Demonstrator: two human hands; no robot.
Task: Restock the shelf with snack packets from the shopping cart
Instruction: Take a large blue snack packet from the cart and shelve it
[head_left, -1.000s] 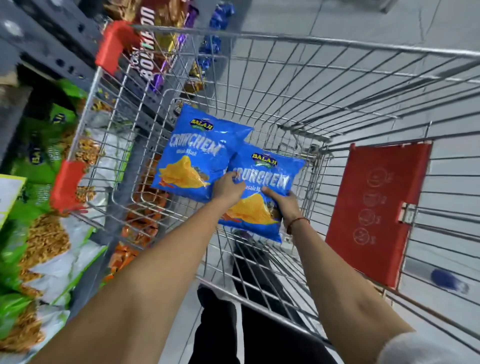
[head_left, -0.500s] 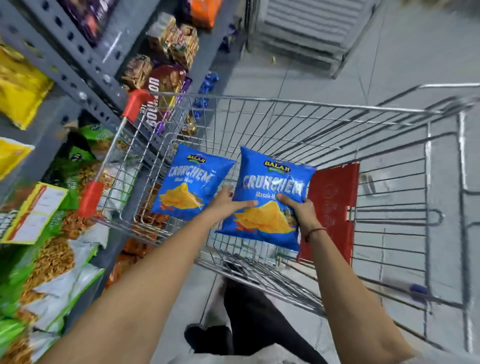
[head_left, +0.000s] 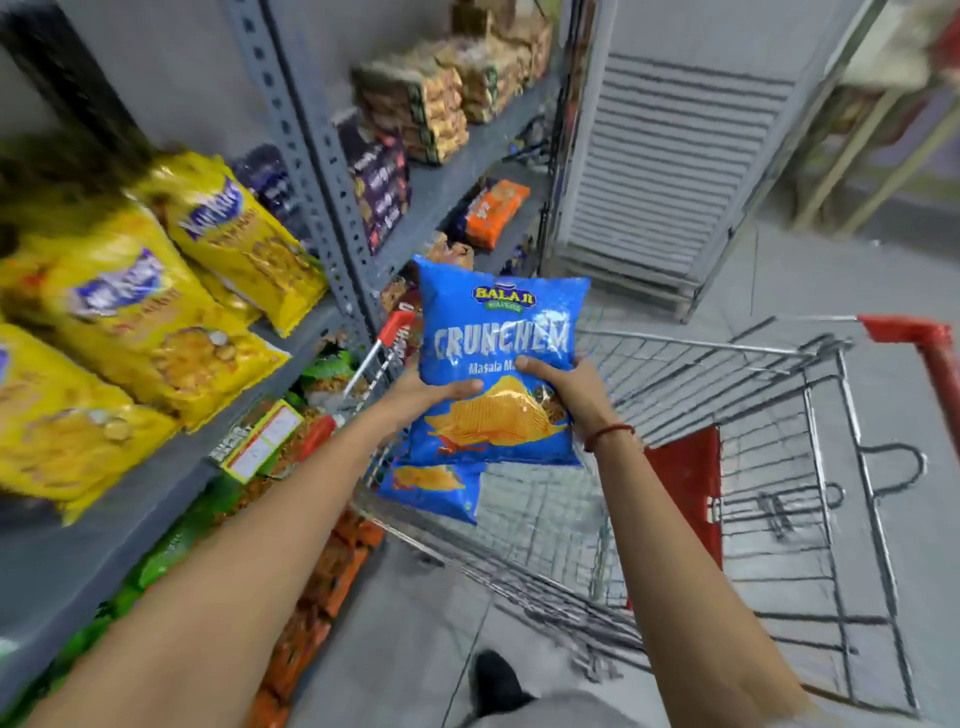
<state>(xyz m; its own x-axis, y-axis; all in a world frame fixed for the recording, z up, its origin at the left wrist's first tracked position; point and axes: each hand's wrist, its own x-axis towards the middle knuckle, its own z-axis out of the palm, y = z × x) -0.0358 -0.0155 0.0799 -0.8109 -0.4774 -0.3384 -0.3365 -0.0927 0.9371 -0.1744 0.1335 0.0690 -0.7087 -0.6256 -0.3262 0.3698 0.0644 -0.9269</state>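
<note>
I hold two blue Crunchem snack packets stacked one over the other above the near left corner of the wire shopping cart (head_left: 701, 345). The front packet (head_left: 498, 332) faces me upright. The second packet (head_left: 431, 488) shows only its lower part beneath it. My left hand (head_left: 423, 392) grips the stack's left edge, thumb on the front. My right hand (head_left: 569, 389) grips the right edge the same way. The grey metal shelf (head_left: 156, 499) stands close on my left.
Yellow snack bags (head_left: 156, 322) fill the shelf level beside my left arm, with green and orange packets (head_left: 311, 623) below. Purple and brown packs sit farther along. A white louvred panel (head_left: 665, 171) stands ahead. The cart's red flap (head_left: 685, 478) is by my right wrist.
Both hands lifted the two packets out of the cart and brought them together into a stack. My view swung up and left toward the shelf.
</note>
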